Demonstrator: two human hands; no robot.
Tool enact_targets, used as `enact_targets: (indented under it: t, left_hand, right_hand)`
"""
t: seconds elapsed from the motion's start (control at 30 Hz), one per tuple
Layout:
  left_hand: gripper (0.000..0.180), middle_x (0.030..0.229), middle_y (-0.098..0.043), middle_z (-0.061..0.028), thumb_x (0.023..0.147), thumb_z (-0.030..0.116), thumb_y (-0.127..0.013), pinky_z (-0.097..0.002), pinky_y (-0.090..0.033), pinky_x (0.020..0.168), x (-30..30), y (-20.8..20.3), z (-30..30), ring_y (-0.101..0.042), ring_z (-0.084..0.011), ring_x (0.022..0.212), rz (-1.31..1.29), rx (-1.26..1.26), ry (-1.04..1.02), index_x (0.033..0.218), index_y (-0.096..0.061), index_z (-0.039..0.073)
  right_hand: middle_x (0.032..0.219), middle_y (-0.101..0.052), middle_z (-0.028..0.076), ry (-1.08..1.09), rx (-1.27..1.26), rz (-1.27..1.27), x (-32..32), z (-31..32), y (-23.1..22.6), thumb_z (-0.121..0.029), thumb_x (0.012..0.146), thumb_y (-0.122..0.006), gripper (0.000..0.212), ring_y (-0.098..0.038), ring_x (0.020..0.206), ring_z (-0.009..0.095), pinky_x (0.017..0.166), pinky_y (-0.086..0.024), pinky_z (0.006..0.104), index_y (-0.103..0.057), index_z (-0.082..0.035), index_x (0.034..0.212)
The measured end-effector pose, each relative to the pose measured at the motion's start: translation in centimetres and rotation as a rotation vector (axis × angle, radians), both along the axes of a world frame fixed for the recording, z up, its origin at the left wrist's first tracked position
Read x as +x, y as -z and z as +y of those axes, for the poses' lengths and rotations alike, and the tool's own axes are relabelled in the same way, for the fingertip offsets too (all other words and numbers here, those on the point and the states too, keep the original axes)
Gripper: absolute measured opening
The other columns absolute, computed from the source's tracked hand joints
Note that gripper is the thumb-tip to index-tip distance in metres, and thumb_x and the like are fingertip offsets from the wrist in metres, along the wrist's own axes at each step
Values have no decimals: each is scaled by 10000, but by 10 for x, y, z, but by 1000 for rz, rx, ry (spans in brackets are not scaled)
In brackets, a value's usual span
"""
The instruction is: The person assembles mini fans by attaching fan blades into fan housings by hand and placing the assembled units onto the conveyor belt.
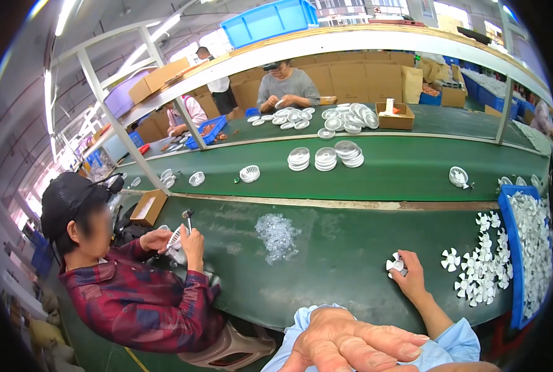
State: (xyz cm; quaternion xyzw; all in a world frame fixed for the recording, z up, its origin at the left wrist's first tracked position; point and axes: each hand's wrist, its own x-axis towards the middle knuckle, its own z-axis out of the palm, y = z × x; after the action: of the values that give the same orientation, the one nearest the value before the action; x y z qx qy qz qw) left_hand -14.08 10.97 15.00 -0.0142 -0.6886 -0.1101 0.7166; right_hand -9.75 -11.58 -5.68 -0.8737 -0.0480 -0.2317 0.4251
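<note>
My right hand [411, 280] rests on the green bench, its fingers closed round a small white fan blade [395, 265]. Close in front of the camera is my left hand [344, 341], large in view, back of the hand showing and fingers stretched toward the right; I see nothing in it. To the right of my right hand lies a loose spread of white fan blades [484, 266]. A heap of small clear plastic pieces [277, 237] sits in the middle of the bench.
A blue bin [511, 260] full of white parts stands at the right. On the left, a co-worker [140, 285] holds a hammer [187, 215] and a white grille [174, 239]. Beyond, a green conveyor [400, 173] carries stacked white fan covers [326, 159]. Another person sits farther back.
</note>
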Motion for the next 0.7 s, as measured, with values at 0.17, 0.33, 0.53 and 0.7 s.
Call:
enact_targets:
  t: [0.17, 0.33, 0.53, 0.7]
  left_hand:
    - [788, 1517, -346, -247, 853, 576, -656, -747, -199, 1051, 3, 8, 2, -266, -549, 1386, -38, 34, -33, 1434, -473, 77]
    - [804, 1519, -345, -247, 850, 586, -653, -741, -227, 1040, 2, 0, -3, -303, -548, 1369, -29, 16, -75, 1443, -460, 78]
    - [791, 1518, -353, -242, 860, 577, -645, -735, -236, 1036, 5, -25, -13, -313, -546, 1366, -35, -58, -87, 1444, -459, 76]
    - [783, 1514, -360, -240, 867, 568, -642, -735, -253, 1027, 3, -11, -9, -324, -548, 1358, -36, -26, -124, 1447, -454, 77]
  right_hand:
    - [1110, -596, 169, -16, 16, -6, 1, -1, 2, -94, 722, -763, 488, -602, 985, 322, 860, -500, 389, -583, 19, 1161]
    - [1110, -600, 169, -15, 28, 1, 1, -1, 0, -97, 725, -759, 482, -604, 987, 316, 854, -503, 383, -585, 16, 1160]
    - [1110, -599, 162, -17, 30, 3, -1, -1, -3, -96, 732, -752, 482, -605, 994, 311, 854, -503, 378, -586, 13, 1171]
    - [1109, -600, 161, -26, 24, 9, 0, -2, -2, -108, 735, -756, 481, -603, 998, 314, 855, -503, 379, -587, 11, 1169]
